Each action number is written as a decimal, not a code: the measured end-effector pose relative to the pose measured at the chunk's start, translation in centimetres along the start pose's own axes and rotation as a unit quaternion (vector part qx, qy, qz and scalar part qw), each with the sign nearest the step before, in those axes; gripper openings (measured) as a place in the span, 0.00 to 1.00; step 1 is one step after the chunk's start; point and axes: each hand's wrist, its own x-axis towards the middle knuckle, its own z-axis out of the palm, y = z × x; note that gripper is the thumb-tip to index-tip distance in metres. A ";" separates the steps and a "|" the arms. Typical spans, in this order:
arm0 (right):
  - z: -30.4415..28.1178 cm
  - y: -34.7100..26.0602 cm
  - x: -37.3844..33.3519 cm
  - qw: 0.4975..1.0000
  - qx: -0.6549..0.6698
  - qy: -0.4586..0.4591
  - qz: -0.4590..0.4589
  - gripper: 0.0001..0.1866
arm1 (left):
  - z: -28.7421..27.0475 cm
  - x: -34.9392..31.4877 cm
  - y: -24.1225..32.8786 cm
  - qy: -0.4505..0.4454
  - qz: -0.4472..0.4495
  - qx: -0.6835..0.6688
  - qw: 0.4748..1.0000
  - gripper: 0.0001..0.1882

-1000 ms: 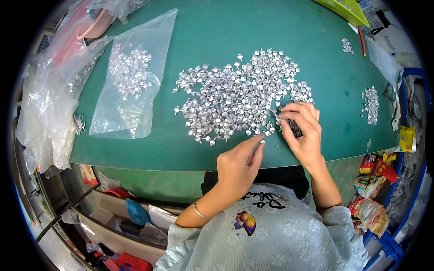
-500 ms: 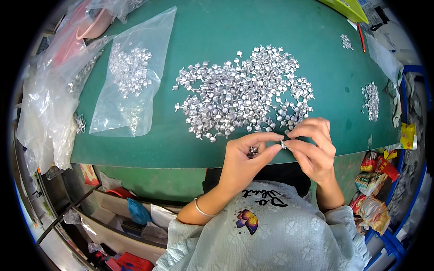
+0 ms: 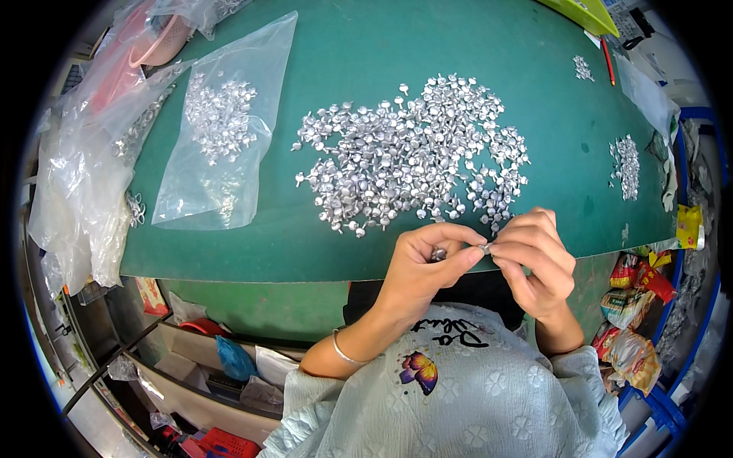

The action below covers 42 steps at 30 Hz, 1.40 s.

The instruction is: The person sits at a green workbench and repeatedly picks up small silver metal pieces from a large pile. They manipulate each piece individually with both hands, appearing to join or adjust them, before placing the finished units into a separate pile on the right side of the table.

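Observation:
My left hand [image 3: 424, 267] and my right hand [image 3: 537, 263] meet at the front edge of the green table. Between their fingertips is a small silver metal piece [image 3: 485, 249] with a rounded head, pinched from both sides. Several more such pieces [image 3: 438, 254] are tucked in the curl of my left hand. Just beyond my hands lies a wide heap of the same silver metal pieces [image 3: 397, 160], each with a round head and a short stem. The fingertips partly hide the pinched piece.
A clear plastic bag [image 3: 244, 175] holding more metal pieces lies left of the heap. Large plastic bags [image 3: 84, 191] and a pink basket [image 3: 164, 44] crowd the far left. Small piles [image 3: 626, 168] sit at right, near a red pencil [image 3: 608, 61] and a yellow-green tray [image 3: 584, 15].
Both hands have shifted slightly right and toward me, with the metal piece still pinched between them. It has turned and shows less between the fingertips.

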 end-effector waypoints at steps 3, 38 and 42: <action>0.1 -0.1 -0.2 1.000 0.023 0.013 0.016 0.11 | 0.3 -0.1 0.1 -0.004 -0.018 -0.035 0.999 0.05; 1.8 4.3 -1.1 0.968 -0.225 -0.055 0.101 0.09 | -0.5 -0.6 -2.3 0.010 -0.065 -0.072 0.995 0.09; 1.4 4.4 -0.8 0.976 -0.166 -0.033 0.136 0.07 | 0.0 -0.6 -2.0 0.035 -0.066 -0.061 0.995 0.10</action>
